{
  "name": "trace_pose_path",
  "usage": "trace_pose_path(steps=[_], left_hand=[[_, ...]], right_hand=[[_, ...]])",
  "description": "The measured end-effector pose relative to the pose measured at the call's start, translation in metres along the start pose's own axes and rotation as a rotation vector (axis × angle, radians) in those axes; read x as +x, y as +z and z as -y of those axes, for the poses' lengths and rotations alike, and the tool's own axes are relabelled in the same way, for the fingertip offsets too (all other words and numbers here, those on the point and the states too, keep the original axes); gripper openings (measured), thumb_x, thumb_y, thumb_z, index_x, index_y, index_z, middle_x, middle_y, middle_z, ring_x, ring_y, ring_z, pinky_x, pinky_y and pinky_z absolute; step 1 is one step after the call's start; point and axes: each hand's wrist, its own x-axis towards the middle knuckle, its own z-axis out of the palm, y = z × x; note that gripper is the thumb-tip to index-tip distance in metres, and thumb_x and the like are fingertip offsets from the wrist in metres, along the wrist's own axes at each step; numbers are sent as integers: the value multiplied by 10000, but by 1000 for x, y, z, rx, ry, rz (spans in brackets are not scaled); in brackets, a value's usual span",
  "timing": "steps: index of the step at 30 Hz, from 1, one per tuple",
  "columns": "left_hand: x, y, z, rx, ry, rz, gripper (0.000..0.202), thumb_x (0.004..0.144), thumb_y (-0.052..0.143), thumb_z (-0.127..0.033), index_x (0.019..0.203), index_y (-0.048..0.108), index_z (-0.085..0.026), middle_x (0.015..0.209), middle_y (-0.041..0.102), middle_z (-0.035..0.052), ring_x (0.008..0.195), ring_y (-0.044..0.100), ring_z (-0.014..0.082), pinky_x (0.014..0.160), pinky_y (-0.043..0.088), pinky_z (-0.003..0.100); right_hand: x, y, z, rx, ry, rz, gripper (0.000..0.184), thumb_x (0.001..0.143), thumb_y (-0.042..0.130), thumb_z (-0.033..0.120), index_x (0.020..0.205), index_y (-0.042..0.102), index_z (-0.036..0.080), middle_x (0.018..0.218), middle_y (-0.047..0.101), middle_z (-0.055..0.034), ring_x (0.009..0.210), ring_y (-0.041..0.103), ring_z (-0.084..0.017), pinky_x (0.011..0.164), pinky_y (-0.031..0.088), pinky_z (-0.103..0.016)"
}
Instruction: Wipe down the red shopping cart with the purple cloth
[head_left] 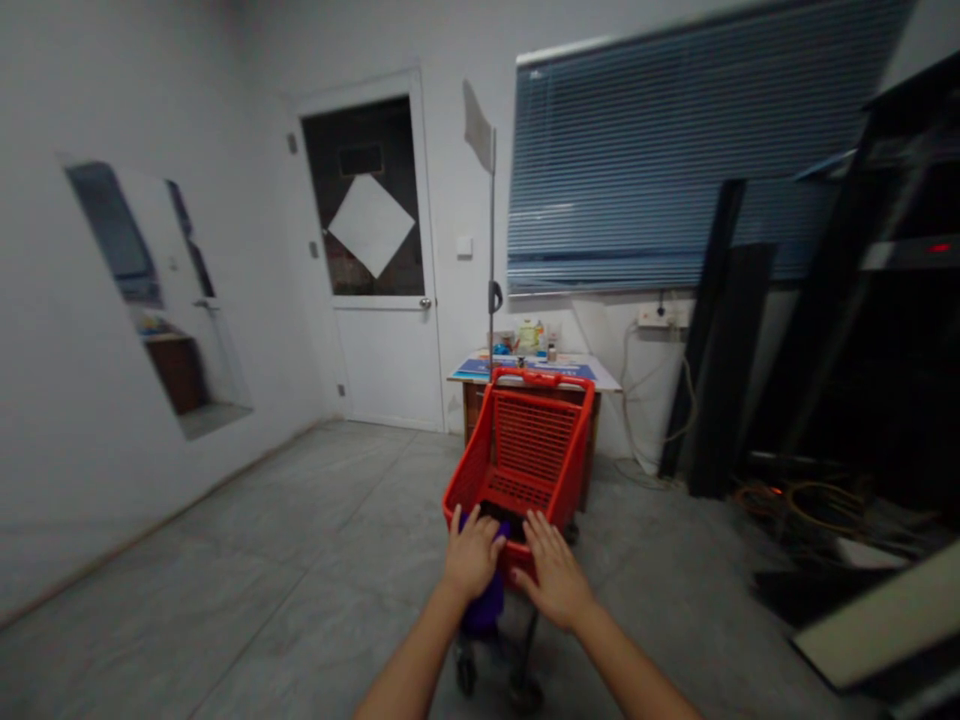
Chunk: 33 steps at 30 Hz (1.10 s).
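Here, hands (472, 555) palm-down, apparently touching cart (534, 435)

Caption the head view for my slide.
Left hand and right hand at the near end of a red shopping cart.

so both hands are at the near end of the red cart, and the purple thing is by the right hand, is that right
Not quite: the purple thing is by the left hand, not the right hand, as the head view shows. Both hands are indeed at the near end of the red cart.
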Motion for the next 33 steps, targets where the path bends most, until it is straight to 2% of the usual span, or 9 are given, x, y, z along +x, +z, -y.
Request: trace_pose_path(steps=[3,6,11,15,19,26,29,33], left_hand=[[1,-1,7,20,-52,-26,333,983,347,-348,1178,603,-264,1241,648,29,1341,407,248,1169,100,544],[0,3,2,21,-103,-62,339,981,343,-325,1182,605,-249,1243,644,39,1351,391,256,1169,109,544],[-3,12,-15,-28,-21,-42,357,985,331,-331,1257,556,-277,1303,607,29,1368,365,232,1175,105,539],[0,12,-4,-32,-28,-44,337,984,352,-344,1241,562,-286,1307,606,22,1363,372,231,1173,94,552],[1,13,2,-33,-98,-95,335,987,344,-325,1217,578,-255,1304,606,40,1371,359,242,1172,97,551],[1,17,-22,-60,34,-49,349,990,334,-343,1260,542,-269,1287,615,30,1342,398,215,1178,108,516],[1,11,-16,-48,35,-20,349,986,348,-356,1264,542,-278,1282,623,25,1316,432,214,1179,105,518],[1,9,-10,-47,-45,-46,362,988,332,-334,1262,556,-257,1321,600,30,1359,380,223,1176,133,523]], right_hand=[[1,4,-2,-9,-12,-22,748,914,364,625,1487,274,151,1556,222,-126,1442,148,-257,1160,195,-471],[3,11,-3,-17,-7,-45,761,910,370,630,1487,271,144,1557,218,-129,1442,148,-260,1157,210,-473],[3,9,-5,-29,20,-45,747,921,349,627,1469,316,120,1546,251,-131,1437,174,-257,1160,212,-456],[0,1,-10,-44,28,-18,731,930,313,631,1454,350,123,1538,270,-127,1431,200,-253,1165,194,-459],[0,5,-12,-45,49,-27,724,926,335,622,1453,354,125,1537,277,-125,1433,192,-257,1162,203,-462],[1,3,-13,-46,57,4,691,945,304,600,1443,372,126,1537,283,-114,1433,196,-238,1165,201,-445],[0,2,-15,-50,31,4,675,952,298,586,1447,362,131,1536,289,-105,1433,196,-224,1167,196,-436],[1,10,-18,-28,9,-51,670,947,334,577,1457,345,143,1539,284,-107,1437,180,-223,1161,221,-438]])
